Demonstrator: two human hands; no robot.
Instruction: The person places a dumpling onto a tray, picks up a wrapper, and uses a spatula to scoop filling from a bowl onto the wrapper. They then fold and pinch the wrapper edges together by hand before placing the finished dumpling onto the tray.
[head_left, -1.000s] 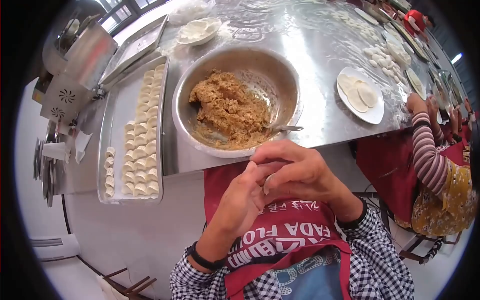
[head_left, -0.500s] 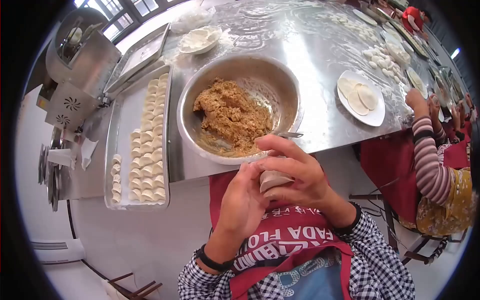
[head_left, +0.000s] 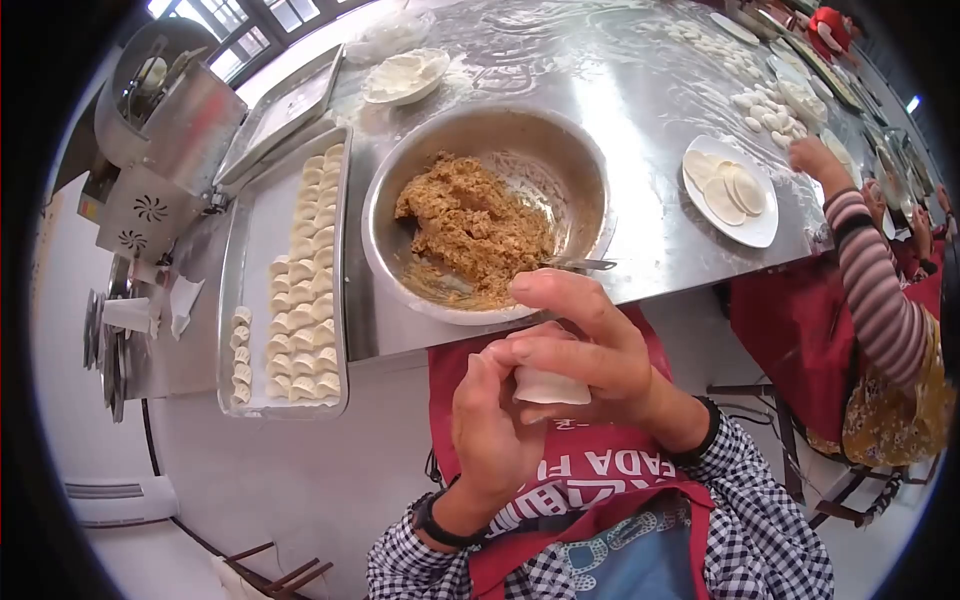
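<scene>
Between my two hands, in front of my red apron, a pale dumpling (head_left: 551, 387) is held with its smooth rounded side showing. My left hand (head_left: 488, 428) closes on its left end, fingertips pressed together with those of the other hand. My right hand (head_left: 605, 350) wraps over it from the right, index finger raised a little. The pinched edge is hidden by the fingers. Just beyond my hands stands a metal bowl (head_left: 375, 235) of brown minced filling (head_left: 470, 225), a spoon handle (head_left: 580, 263) resting over its rim.
Left of the bowl lies a metal tray (head_left: 253, 240) with rows of finished dumplings (head_left: 305, 320). A white plate of round wrappers (head_left: 725, 190) is at the right. Flour fills a bowl (head_left: 405, 75) behind. A co-worker's striped sleeve (head_left: 870, 270) reaches over dough pieces (head_left: 770, 115).
My hands have shifted slightly on the dumpling, turning more of its smooth side into view. The view has moved a little. The co-worker's hand has reached further over the table towards the dough pieces.
</scene>
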